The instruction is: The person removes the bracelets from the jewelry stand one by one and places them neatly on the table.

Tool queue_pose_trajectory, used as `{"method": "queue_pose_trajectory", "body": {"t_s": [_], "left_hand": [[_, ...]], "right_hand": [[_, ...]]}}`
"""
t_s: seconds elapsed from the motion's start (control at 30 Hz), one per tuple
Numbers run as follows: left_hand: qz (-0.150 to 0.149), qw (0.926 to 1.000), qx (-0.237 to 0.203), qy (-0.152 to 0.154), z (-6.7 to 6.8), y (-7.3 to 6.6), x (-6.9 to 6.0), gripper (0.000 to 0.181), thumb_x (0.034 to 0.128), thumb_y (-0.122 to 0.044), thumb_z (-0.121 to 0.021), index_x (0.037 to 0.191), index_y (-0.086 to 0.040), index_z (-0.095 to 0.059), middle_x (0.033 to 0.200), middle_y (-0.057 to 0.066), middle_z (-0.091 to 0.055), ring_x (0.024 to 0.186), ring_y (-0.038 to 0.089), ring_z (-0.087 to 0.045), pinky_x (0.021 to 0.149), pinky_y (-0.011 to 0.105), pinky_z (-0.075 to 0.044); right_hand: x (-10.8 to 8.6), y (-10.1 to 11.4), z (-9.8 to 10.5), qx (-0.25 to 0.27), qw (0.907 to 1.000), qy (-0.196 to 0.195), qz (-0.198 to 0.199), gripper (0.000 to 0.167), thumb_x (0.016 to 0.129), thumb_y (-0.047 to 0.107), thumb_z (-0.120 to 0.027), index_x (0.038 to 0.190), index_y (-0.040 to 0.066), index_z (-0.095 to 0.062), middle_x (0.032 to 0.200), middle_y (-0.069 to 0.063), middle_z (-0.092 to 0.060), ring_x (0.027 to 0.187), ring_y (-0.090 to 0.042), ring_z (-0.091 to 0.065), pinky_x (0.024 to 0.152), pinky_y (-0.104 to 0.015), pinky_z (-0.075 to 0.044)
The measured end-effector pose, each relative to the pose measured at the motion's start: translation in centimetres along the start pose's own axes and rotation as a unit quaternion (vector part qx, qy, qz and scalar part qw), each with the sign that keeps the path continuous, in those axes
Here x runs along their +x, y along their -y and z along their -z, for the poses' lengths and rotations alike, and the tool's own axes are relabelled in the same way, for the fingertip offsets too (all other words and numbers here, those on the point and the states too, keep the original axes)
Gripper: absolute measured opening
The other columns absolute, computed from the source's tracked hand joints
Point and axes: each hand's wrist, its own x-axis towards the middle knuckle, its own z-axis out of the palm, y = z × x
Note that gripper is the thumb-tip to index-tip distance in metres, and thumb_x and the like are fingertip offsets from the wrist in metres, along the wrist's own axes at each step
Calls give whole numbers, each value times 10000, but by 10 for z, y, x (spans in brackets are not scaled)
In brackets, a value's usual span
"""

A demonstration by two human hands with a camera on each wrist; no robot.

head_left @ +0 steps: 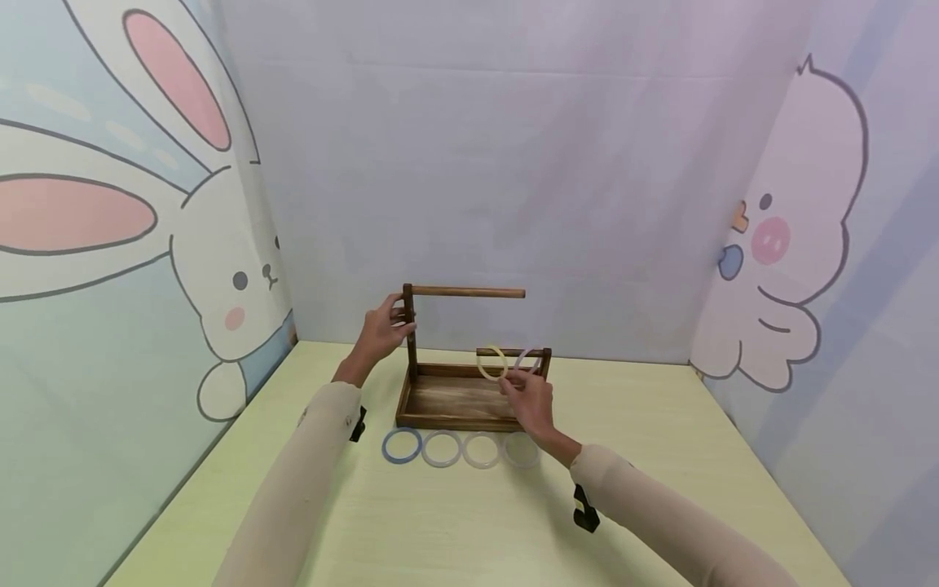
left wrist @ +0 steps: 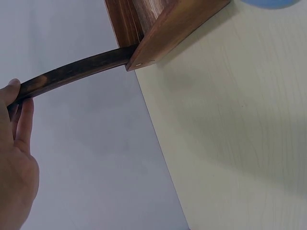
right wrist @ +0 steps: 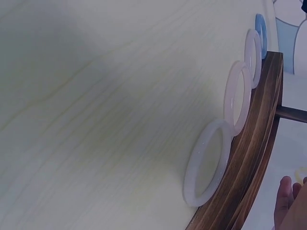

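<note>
A dark wooden stand has a shallow tray (head_left: pixel 455 423), a tall left post (head_left: pixel 411 350) with an upper bar (head_left: pixel 469 291), and a lower bar (head_left: pixel 490 352) on the right. My left hand (head_left: pixel 379 333) grips the tall post near its top; in the left wrist view, thumb and fingers hold the post (left wrist: pixel 72 70) from both sides. Between right thumb and fingers, my right hand (head_left: pixel 531 405) pinches a pale yellow bangle (head_left: pixel 480 367) at the lower bar's free end. A pale lavender bangle (head_left: pixel 518 357) hangs on that bar, partly behind the hand.
Before the tray lies a row of bangles: a blue one (head_left: pixel 385 453), a pale lavender one (right wrist: pixel 247 52), a pinkish one (right wrist: pixel 229 98) and a whitish one (right wrist: pixel 190 177). The pale table (head_left: pixel 440 530) meets cloth walls (head_left: pixel 513 163) at the back and sides.
</note>
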Motion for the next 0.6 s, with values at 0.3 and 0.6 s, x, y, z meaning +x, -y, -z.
{"method": "queue_pose_trajectory", "body": {"t_s": [0.3, 0.6], "left_hand": [[-23, 10000, -46, -6, 1, -1, -1, 657, 959, 19, -726, 1534, -43, -415, 1317, 249, -673, 1244, 367, -654, 983, 464, -576], [-157, 9998, 72, -41, 1, -2, -1, 642, 954, 6, -739, 1516, -35, -431, 1288, 242, -691, 1216, 360, -673, 968, 479, -584]], "right_hand": [[2, 8, -5, 362, 9989, 280, 105, 158, 1009, 121, -702, 1057, 7, -801, 887, -174, -782, 770, -274, -778, 578, -309, -615], [2, 12, -10, 463, 9984, 293, 166, 132, 995, 126, -725, 1044, 32, -805, 839, -121, -785, 605, -120, -724, 549, -307, -615]]}}
